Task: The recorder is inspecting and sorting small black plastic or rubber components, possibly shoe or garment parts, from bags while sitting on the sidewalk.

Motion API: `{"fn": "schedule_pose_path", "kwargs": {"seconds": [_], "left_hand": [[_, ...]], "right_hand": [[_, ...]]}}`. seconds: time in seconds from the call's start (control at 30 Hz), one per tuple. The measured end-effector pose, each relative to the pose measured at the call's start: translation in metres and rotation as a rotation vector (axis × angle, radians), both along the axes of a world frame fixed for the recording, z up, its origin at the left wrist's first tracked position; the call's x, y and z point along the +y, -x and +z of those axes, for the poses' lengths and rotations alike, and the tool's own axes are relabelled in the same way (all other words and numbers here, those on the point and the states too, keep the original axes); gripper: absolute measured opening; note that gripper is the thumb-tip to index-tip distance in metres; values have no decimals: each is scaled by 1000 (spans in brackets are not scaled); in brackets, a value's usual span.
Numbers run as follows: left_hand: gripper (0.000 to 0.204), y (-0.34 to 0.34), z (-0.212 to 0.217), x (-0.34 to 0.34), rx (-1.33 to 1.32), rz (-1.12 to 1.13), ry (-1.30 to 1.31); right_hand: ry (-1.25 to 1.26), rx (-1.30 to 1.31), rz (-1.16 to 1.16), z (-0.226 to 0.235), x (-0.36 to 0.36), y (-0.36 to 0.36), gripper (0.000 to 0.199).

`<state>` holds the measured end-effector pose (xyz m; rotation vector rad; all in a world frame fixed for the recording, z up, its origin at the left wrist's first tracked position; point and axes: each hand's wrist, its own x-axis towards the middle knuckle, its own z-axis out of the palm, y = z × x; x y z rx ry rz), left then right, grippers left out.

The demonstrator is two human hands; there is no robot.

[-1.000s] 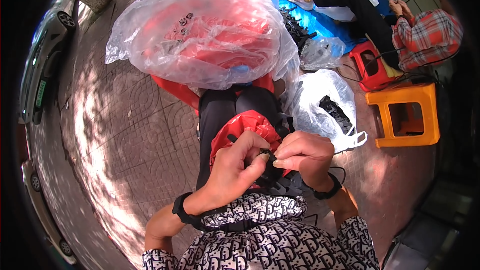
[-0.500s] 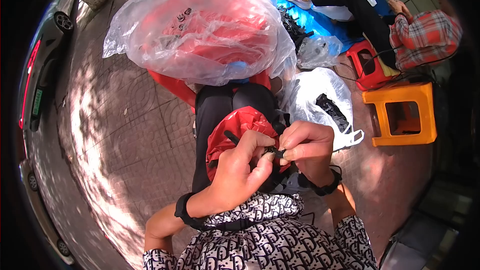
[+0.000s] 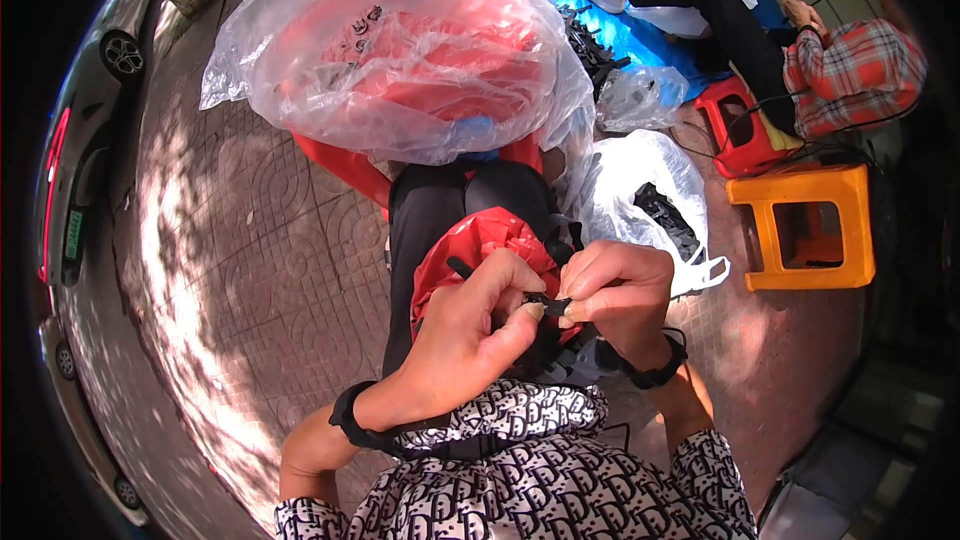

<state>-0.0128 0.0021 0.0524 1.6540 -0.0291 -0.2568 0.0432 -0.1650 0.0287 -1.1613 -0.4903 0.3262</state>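
Since the earlier frame, my hands sit slightly lower over the red bag [image 3: 480,250] on my lap. Left hand [image 3: 470,340] and right hand [image 3: 620,290] each pinch one end of a small black part [image 3: 547,302], fingertips meeting, presumably to steady it for joining.

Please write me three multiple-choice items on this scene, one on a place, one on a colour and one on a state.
1. Where does the red bag lie?
A. on the person's lap
B. on the orange stool
C. on the blue sheet

2. What colour is the empty stool at the right?
A. green
B. orange
C. white

3. How is the small black part held?
A. lying loose on the paving
B. in the left hand alone
C. pinched between both hands

Answers: 1 A, the bag rests on the black trousers. 2 B, its frame is orange. 3 C, the left hand and the right hand both pinch it.
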Motion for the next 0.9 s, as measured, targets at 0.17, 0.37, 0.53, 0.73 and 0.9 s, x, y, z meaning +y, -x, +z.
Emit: {"fn": "schedule_pose_path", "kwargs": {"seconds": [0.17,0.37,0.53,0.73,0.9], "left_hand": [[9,-4,2,-4,114,-5,266],[10,-6,5,-5,288,-36,497],[9,-5,1,-4,340,-32,579],[10,-7,3,-5,295,-2,476],[11,-4,1,-8,199,91,251]], "right_hand": [[-296,369,3,-2,5,1,9],[-467,443,32,-12,9,2,10],[-413,391,23,-11,9,1,10],[-313,300,-35,-4,6,0,11],[-100,10,-106,-5,2,-1,9]]}}
